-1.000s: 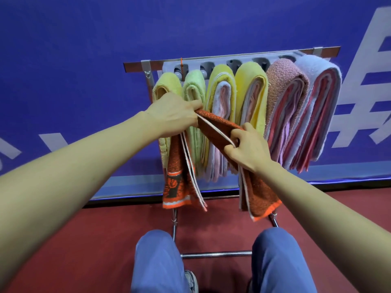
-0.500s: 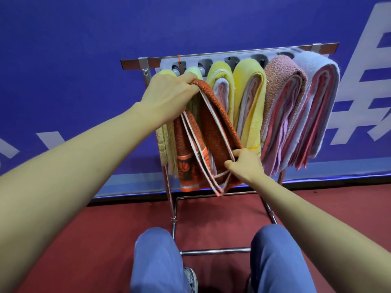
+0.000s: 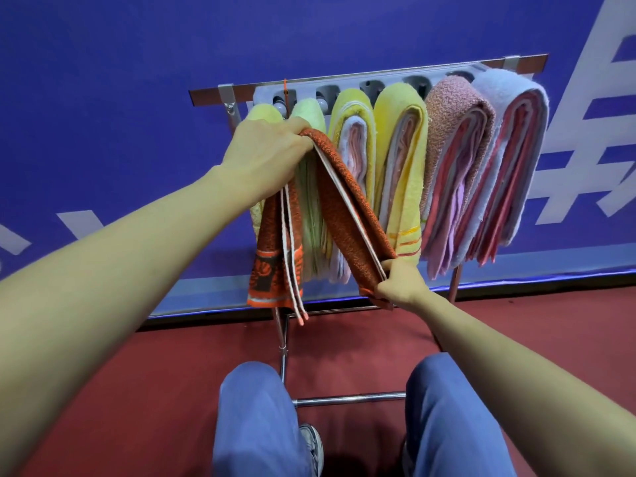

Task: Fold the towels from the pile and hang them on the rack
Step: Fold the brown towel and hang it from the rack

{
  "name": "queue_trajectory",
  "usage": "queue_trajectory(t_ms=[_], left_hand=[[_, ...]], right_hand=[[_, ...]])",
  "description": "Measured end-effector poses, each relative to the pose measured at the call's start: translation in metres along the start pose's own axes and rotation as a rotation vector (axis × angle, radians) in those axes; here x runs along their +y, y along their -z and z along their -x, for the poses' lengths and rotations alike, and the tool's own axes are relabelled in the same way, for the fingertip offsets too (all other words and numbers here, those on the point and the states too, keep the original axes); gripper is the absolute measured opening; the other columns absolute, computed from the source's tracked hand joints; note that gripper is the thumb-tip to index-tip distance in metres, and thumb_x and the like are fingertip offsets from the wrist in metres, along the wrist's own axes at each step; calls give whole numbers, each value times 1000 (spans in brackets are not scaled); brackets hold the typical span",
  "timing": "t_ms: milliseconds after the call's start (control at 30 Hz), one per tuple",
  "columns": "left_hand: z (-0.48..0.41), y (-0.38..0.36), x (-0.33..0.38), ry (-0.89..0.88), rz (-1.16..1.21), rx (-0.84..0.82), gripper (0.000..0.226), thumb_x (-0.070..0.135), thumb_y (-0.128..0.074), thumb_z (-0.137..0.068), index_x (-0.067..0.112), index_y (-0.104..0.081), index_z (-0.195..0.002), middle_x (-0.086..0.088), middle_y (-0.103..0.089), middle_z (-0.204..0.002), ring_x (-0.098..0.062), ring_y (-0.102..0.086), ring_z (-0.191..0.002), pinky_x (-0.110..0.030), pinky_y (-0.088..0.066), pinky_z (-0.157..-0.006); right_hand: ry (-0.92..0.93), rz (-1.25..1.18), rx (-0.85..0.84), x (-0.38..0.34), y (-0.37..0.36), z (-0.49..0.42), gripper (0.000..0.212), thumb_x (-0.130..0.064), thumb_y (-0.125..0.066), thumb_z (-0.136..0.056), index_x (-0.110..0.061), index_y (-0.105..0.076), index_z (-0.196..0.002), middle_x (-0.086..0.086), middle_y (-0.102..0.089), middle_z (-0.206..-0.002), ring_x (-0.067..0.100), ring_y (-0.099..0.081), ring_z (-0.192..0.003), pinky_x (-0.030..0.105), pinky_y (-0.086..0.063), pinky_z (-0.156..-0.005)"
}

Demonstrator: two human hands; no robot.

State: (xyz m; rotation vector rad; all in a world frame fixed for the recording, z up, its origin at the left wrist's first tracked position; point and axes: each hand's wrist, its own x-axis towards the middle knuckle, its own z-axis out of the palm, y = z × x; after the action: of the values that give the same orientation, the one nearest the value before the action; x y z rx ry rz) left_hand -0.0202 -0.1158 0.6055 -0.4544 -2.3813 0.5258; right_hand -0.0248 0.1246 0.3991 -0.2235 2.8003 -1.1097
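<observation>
- Blue wall banner with white characters (image 3: 137, 98) fills the background above a dark red floor (image 3: 103, 390). A chrome towel rack (image 3: 347, 399) stands against it, just beyond the person's knees.
- Six folded towels hang side by side on the rack, from a pale yellow towel (image 3: 263, 111) and a light green towel (image 3: 308, 110) at the left end to a pale blue towel (image 3: 506, 91) at the right end.
- The orange woven towel with white edging (image 3: 344, 208) is not yet on the rack; both hands hold it in front of the left end.
- The left hand (image 3: 272, 149) has its fingers curled tight over the towel's folded top, level with the hung towels' crowns and touching the light green one.
- The right hand (image 3: 399, 284) pinches the towel's lower edge, well below and to the right of the left hand.
- So the towel's long axis slopes from upper left to lower right, across the front of the yellow towels. Its other half, with a patterned border, drops straight down under the left hand.
- The left hand is the nearer to the hanging rods, so the fold probably has to travel forward, away from the person. The rod it would take is hidden behind that hand.
- The right hand probably needs to bring its end back under the fold so the towel hangs plumb.
</observation>
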Motion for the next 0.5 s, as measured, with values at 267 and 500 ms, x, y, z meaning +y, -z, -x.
queue_trajectory(t_ms=[267, 500], left_hand=[[3, 13, 8, 2, -152, -34, 28, 8, -49, -92, 21, -70, -105, 1, -63, -117, -34, -62, -81, -27, -12, -48], [14, 10, 38, -86, -21, -328, 25, 18, -53, -87, 30, -72, -98, -1, -67, -102, -33, -65, -92, -32, -39, -60]], right_hand=[[-117, -70, 46, 6, -7, -3, 1, -14, -69, -69, -14, -69, -69, 2, -69, -58, 20, -68, -53, 31, -57, -55], [-116, -512, 3, -13, -6, -3, 21, -19, -58, -82, -2, -70, -76, 19, -71, -68, 36, -68, -56, 52, -60, -57]])
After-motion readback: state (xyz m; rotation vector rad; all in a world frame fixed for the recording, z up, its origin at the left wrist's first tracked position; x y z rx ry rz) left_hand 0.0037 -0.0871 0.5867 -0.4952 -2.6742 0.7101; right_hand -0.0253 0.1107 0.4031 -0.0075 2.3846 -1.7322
